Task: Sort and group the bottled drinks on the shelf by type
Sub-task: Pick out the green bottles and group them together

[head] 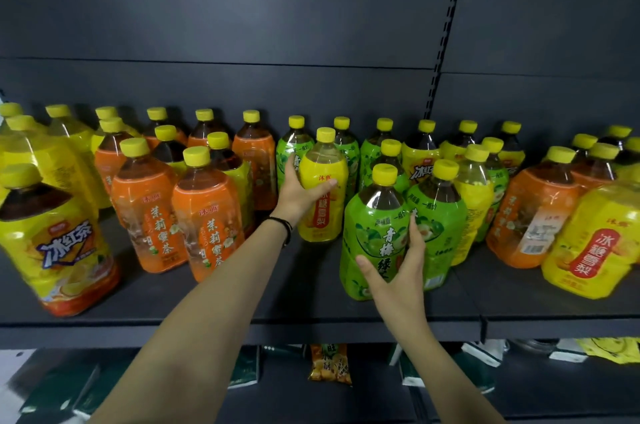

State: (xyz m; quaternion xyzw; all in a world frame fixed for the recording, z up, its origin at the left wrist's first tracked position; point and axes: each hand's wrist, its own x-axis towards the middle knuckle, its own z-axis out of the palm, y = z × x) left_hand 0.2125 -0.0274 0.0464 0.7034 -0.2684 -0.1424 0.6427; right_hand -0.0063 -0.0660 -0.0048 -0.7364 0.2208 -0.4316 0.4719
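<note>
My left hand [300, 193] grips a yellow-label pear drink bottle [323, 181] standing mid-shelf among green bottles. My right hand [403, 264] wraps the front green-label plum tea bottle [375, 226], fingers on its right side beside a second green bottle [441, 212]. Orange-label jasmine tea bottles [207, 215] stand to the left. Yellow iced-tea bottles [52, 240] fill the far left. All have yellow caps.
The dark shelf [277, 305] has bare floor in front of my left arm. At right stand an orange bottle [535, 215] and a yellow pear bottle [595, 243]. A slotted upright [443, 42] divides the back panel. Snack packs [329, 364] lie on the lower shelf.
</note>
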